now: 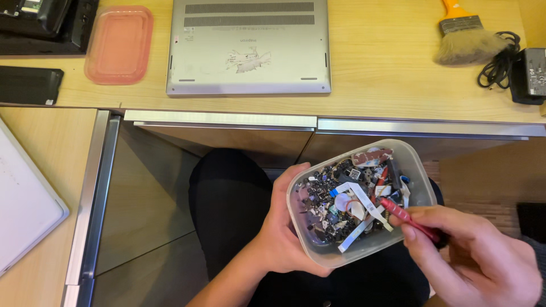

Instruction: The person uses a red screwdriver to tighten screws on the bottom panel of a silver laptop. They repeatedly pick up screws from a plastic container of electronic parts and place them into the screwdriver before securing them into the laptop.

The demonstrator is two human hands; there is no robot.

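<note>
Probing a clear plastic tub (415, 170) of small screws and ribbon cables cradled over the lap by the left hand (284, 227), the right hand (478, 250) pinches a red-handled screwdriver (406, 217), nothing lifted out yet; the upturned laptop (248, 45) on the far desk waits unopened.

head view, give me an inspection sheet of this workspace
surface: light wooden desk.
job's things: clear plastic tub of small screws and parts; red tool reaching into it.
clutter: upside-down silver laptop, pink tray, paintbrush.
grippers: left hand grips the tub's side; right hand holds the red tool.
cables: black cord coiled by a power adapter.
surroundings: white board at left, drawer fronts below desk.
</note>
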